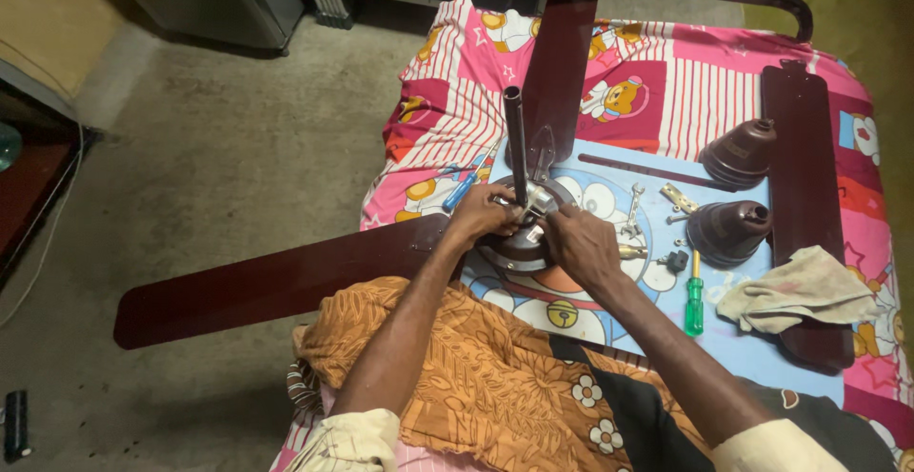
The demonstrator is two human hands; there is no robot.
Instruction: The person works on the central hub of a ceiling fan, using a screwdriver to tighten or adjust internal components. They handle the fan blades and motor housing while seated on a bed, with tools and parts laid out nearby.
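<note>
Maroon fan motor (519,244) is gripped by both hands, left hand (486,213) and right hand (581,244), fingers closed; downrod (515,144) best kept upright

Fan blade (276,282), lower left of frame: dark maroon, smooth, semi-gloss paint. Fan motor (519,244), centre: same glossy maroon, with a bare shiny metal fitting on top. Rod (515,144): dull dark metal. Sheet (666,91): printed matt cloth. Rag (800,291), right: rough, stained cloth. Screwdriver (694,305): green translucent plastic handle. Floor (238,148): rough matt concrete.
</note>
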